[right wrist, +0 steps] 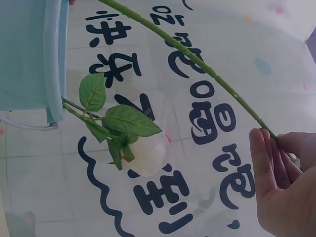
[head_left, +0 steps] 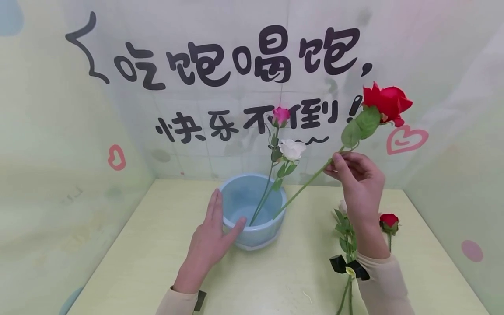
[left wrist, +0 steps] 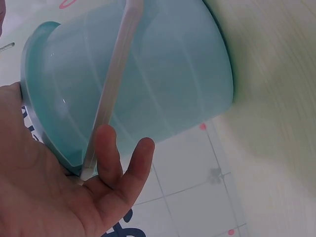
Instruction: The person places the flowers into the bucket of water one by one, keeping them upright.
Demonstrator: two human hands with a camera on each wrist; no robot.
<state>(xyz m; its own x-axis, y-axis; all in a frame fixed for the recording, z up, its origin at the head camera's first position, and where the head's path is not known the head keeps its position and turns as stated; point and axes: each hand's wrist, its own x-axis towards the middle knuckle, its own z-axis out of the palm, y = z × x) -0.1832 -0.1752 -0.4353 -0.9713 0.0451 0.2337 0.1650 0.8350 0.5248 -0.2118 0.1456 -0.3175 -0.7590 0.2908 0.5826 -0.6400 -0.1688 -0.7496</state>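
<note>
The right hand [head_left: 361,188] pinches the light-looking rose [head_left: 389,105] by its easy-to-hold stem [right wrist: 216,77]; the left hand [head_left: 210,239] loosely touches the tub [head_left: 256,238].

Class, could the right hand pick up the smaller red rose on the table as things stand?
Probably not: the right hand is occupied, pinching the larger red rose by its stem, though the smaller red rose seems within reach, its bloom in view.

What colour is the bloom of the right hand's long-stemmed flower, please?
The large layered bloom is red, clearest in the head view.
</note>
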